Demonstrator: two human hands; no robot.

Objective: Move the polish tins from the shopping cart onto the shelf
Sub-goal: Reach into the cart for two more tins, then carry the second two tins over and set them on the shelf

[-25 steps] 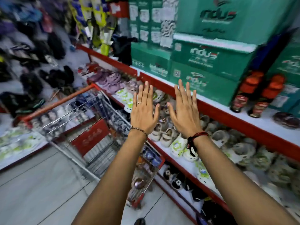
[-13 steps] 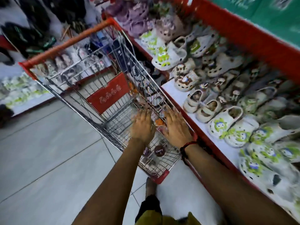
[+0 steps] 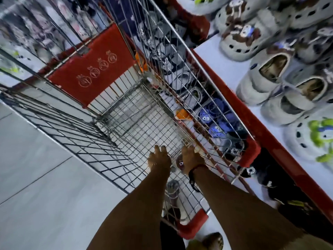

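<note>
So right now I've got both hands down in the shopping cart [image 3: 126,112], low centre of the frame, reaching for the bottom mesh at the near end. Left hand [image 3: 159,158] is palm-down with fingers loosely curled; can't tell if it's actually got anything under it. Right hand [image 3: 191,157] sits just beside it, and there's a dark round polish tin [image 3: 180,162] with white lettering peeking out between the two, touching the right hand, but whether it's properly pinched I can't tell, too blurry. My guess is going in with both hands means scooping up more than one tin per trip. The shelf [image 3: 212,56] runs along the right of the frame, packed with clogs [image 3: 266,76], so space looks tight there.
</note>
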